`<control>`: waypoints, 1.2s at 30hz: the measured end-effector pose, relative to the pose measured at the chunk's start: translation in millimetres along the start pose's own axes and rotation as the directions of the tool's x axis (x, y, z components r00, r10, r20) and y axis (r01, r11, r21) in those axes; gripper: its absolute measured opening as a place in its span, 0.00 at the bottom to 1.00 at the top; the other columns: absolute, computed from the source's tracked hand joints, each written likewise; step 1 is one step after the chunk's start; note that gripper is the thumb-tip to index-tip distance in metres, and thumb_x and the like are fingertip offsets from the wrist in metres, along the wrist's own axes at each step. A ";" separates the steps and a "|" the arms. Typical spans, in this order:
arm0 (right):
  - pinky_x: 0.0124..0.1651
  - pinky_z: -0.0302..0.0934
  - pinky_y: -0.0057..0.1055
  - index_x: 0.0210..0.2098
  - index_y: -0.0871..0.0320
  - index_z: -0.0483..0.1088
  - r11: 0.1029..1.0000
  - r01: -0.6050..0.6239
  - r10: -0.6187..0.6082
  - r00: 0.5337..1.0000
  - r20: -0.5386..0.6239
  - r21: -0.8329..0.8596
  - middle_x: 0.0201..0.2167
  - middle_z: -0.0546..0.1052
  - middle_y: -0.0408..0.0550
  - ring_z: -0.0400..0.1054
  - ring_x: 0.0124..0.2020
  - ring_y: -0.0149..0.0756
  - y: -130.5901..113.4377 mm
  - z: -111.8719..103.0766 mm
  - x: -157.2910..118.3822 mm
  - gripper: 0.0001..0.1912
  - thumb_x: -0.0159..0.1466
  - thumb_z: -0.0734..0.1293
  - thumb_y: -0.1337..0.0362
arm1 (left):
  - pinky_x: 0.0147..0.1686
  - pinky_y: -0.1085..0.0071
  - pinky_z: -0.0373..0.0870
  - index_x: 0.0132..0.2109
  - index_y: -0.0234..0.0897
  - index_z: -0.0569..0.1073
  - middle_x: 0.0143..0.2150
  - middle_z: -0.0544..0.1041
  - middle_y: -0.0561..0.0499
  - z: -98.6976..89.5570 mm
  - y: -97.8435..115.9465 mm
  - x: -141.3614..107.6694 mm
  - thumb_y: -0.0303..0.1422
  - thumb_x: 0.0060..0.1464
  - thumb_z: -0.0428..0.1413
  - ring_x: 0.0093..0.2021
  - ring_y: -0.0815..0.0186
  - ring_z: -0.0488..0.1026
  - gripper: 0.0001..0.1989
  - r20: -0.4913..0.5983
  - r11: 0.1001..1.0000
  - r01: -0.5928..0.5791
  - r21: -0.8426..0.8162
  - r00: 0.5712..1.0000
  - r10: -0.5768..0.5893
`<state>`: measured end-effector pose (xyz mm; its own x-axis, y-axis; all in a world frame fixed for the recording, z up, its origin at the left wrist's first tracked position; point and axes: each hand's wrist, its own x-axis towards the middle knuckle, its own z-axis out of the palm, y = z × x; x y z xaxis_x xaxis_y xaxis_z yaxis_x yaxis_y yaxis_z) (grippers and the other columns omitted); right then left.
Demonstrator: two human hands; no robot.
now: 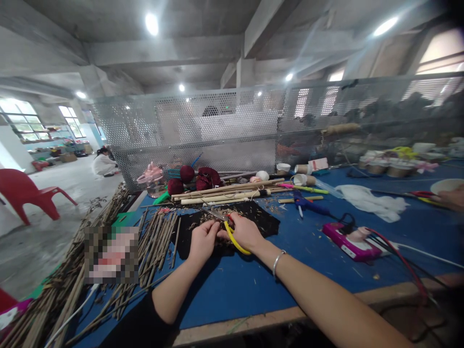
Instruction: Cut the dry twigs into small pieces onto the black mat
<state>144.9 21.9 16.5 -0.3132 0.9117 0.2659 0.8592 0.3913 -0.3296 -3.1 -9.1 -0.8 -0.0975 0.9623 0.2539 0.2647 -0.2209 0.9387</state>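
A: Where is there open room on the tabletop [268, 285]?

B: A bare blue strip runs between the black cloth [266, 217] and the near edge, crossed by both forearms. More blue shows between the cloth and the magenta power strip [348, 244] to its right. Twigs [155, 246] crowd the left side; a perforated metal screen [239, 121] stands along the far edge.

A: And the hands?

B: Over the cloth, the right hand [243, 232] is curled closed around the yellow-handled scissors [237, 240], their metal blades pointing toward the far left corner. The left hand [203, 239] is beside them, thumb and fingers pinched together; whether anything is between them, I cannot tell.

A: Materials?

B: Dry, brittle brown scraps [197, 218] litter the matte cloth. The twigs are thin, straight and rough. Beyond the cloth lie smooth, pale rods [224, 197] and round burgundy yarn balls [176, 186]. A blue glue gun [308, 202] sits to the right, near a crumpled white sheet [373, 200].

A: What is hard to read?

B: A pixelated patch [111, 255] masks an object over the twigs. The fingers hide part of the scissors. At the right, another person's hand [451, 197] is blurred and cut off by the frame.
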 end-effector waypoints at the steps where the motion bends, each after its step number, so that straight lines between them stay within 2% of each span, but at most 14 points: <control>1: 0.29 0.51 0.28 0.35 0.56 0.62 1.000 -0.003 0.003 1.000 -0.001 -0.009 0.30 0.74 0.48 0.70 0.32 0.40 0.3 0.4 0.4 0.29 0.50 0.61 0.37 | 0.17 0.78 0.61 0.31 0.32 0.74 0.21 0.69 0.54 -0.2 0.2 0.0 0.44 0.49 0.50 0.19 0.72 0.62 0.17 0.004 1.000 0.009 -0.009 1.000 -0.009; 7: 0.28 0.51 0.28 0.32 0.56 0.63 0.999 -0.017 0.017 1.000 0.011 -0.041 0.27 0.73 0.47 0.69 0.30 0.40 1.9 1.6 1.2 0.29 0.50 0.59 0.36 | 0.16 0.78 0.61 0.31 0.32 0.74 0.20 0.69 0.53 0.5 -1.1 1.3 0.44 0.49 0.50 0.18 0.72 0.62 0.18 0.012 0.999 0.011 -0.041 1.000 -0.011; 19: 0.30 0.54 0.28 0.32 0.55 0.66 0.998 -0.046 0.049 0.997 0.066 -0.047 0.28 0.74 0.49 0.70 0.32 0.40 1.4 -4.4 2.2 0.28 0.52 0.57 0.37 | 0.17 0.77 0.63 0.33 0.33 0.73 0.22 0.72 0.51 0.7 -9.0 4.1 0.47 0.49 0.49 0.22 0.68 0.68 0.19 0.072 0.994 0.081 -0.076 0.995 -0.076; 24: 0.30 0.54 0.29 0.34 0.56 0.65 0.997 -0.064 0.066 0.996 0.051 -0.054 0.30 0.75 0.49 0.70 0.33 0.41 0.2 -5.6 0.9 0.28 0.50 0.61 0.38 | 0.19 0.76 0.66 0.33 0.34 0.72 0.24 0.73 0.52 -0.1 -3.2 3.7 0.47 0.49 0.49 0.22 0.69 0.68 0.19 0.030 0.991 0.081 -0.106 0.997 -0.078; 28: 0.32 0.54 0.29 0.40 0.57 0.62 1.000 -0.001 0.001 0.999 0.041 -0.019 0.34 0.74 0.50 0.69 0.35 0.41 0.0 -4.5 -1.5 0.30 0.49 0.63 0.40 | 0.20 0.75 0.67 0.31 0.33 0.71 0.28 0.76 0.49 -0.1 -0.9 3.5 0.46 0.50 0.49 0.22 0.69 0.69 0.18 0.021 0.987 0.084 -0.139 0.996 -0.082; 32: 0.36 0.54 0.30 0.38 0.59 0.62 0.998 0.056 -0.056 0.997 0.043 0.000 0.35 0.72 0.52 0.68 0.38 0.41 -0.5 -3.9 -2.6 0.29 0.48 0.66 0.42 | 0.19 0.75 0.65 0.30 0.32 0.71 0.26 0.76 0.48 1.4 -4.5 3.9 0.44 0.51 0.48 0.19 0.71 0.66 0.18 0.051 0.987 0.068 -0.144 0.997 -0.061; 36: 0.38 0.54 0.32 0.36 0.60 0.62 0.995 0.103 -0.103 0.995 -0.003 -0.018 0.35 0.71 0.52 0.66 0.39 0.42 -0.2 -3.0 -2.0 0.30 0.48 0.65 0.41 | 0.18 0.75 0.65 0.30 0.32 0.71 0.24 0.75 0.48 2.2 -3.8 3.4 0.43 0.51 0.48 0.18 0.70 0.66 0.18 0.074 0.988 0.066 -0.140 0.996 -0.056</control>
<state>146.6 19.7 18.7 -0.3985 0.8662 0.3015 0.8295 0.4806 -0.2844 -2.3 -4.7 -4.1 -0.0408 0.9822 0.1831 0.1211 -0.1771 0.9767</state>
